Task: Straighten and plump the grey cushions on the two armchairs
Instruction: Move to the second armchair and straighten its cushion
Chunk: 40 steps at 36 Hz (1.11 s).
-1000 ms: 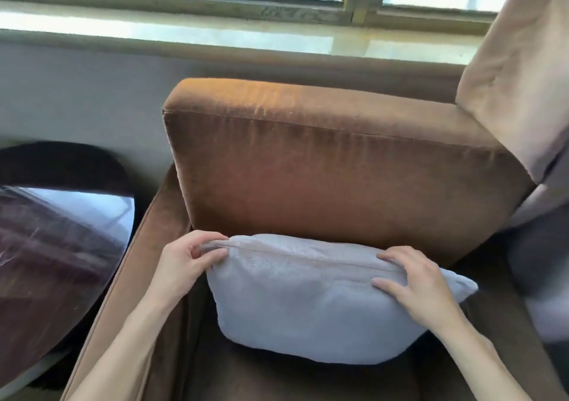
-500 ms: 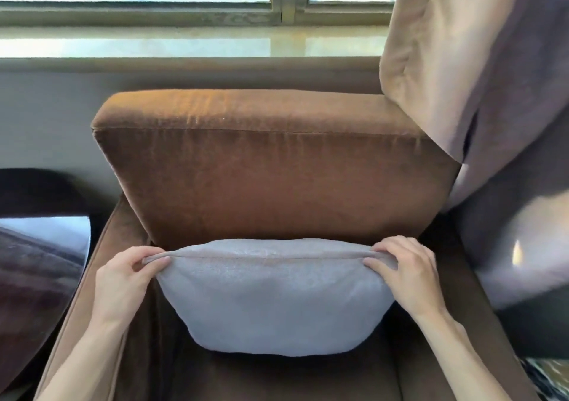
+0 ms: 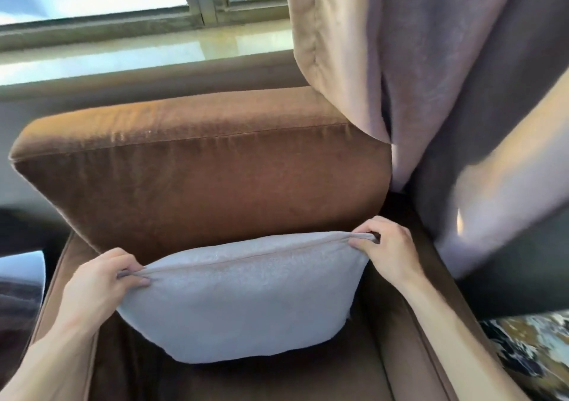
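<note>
A pale grey cushion [image 3: 243, 299] stands upright on the seat of a brown velvet armchair [image 3: 197, 173], leaning against its backrest. My left hand [image 3: 101, 280] pinches the cushion's top left corner. My right hand [image 3: 385, 246] pinches the top right corner, which sits a little higher, so the top seam is stretched between both hands and slopes up to the right. Only this one armchair is in view.
A beige and grey curtain [image 3: 415, 77] hangs at the right, brushing the chair's back corner. Behind the chair run a window sill [image 3: 138, 53] and window. A dark glossy table edge [image 3: 18, 274] lies at the left, patterned floor [image 3: 535, 348] at the lower right.
My hands have shifted outward to the cushion's top corners and pulled the seam taut, with the right corner raised. My view has swung right and tilted, bringing more curtain in.
</note>
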Motion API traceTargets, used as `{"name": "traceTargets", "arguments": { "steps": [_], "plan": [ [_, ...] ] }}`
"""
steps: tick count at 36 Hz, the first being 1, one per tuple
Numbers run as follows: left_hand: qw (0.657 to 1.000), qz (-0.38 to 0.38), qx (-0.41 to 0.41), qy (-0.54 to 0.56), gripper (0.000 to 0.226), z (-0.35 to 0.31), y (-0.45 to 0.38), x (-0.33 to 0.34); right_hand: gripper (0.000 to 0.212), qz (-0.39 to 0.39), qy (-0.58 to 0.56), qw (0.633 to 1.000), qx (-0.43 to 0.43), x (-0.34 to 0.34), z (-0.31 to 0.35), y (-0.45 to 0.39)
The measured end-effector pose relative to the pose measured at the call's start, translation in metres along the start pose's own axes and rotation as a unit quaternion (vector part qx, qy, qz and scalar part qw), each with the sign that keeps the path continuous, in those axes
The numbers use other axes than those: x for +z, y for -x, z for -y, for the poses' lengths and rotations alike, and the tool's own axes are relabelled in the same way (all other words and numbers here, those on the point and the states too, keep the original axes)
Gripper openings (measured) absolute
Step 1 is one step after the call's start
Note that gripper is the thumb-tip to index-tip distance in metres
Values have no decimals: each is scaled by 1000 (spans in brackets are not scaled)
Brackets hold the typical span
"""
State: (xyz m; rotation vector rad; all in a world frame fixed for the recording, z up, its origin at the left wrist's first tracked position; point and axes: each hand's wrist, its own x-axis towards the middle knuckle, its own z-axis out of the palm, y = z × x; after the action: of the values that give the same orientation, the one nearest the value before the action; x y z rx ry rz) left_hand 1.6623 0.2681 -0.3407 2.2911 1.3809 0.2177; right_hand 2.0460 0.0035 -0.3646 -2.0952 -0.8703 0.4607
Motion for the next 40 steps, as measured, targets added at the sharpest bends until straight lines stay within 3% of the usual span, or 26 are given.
{"name": "traceTargets", "arguments": {
  "steps": [5,7,10,13,15,19,22,25,27,29,33,40],
  "plan": [
    [995,78,-20,-56,49,-28,-4,3,11,38,-125,989,62,3,-24,14],
    [993,103,25,-60,48,-50,-6,3,6,15,-201,974,102,4,-39,22],
    [988,114,100,-2,30,-96,-7,13,23,-32,-270,941,202,18,-68,35],
    [977,125,154,77,20,-157,-8,42,30,10,-232,934,270,41,-98,47],
    [965,151,181,112,31,-196,-9,69,40,63,-176,939,287,58,-116,51],
    [950,215,220,59,72,-256,-10,122,46,149,-92,941,289,88,-143,48],
    [937,264,229,-21,86,-280,-7,157,67,261,-1,932,252,103,-160,47],
    [937,205,256,-122,52,-286,-2,179,81,351,41,900,256,120,-173,49],
    [948,139,265,-110,30,-281,-2,185,54,326,11,908,262,132,-177,51],
    [953,92,279,-77,26,-275,-3,186,32,268,22,929,255,140,-178,55],
    [959,42,281,-14,22,-268,-7,183,19,235,75,932,265,149,-182,64],
    [963,53,263,7,15,-271,-6,183,23,195,60,937,284,156,-187,78]
  ]
}}
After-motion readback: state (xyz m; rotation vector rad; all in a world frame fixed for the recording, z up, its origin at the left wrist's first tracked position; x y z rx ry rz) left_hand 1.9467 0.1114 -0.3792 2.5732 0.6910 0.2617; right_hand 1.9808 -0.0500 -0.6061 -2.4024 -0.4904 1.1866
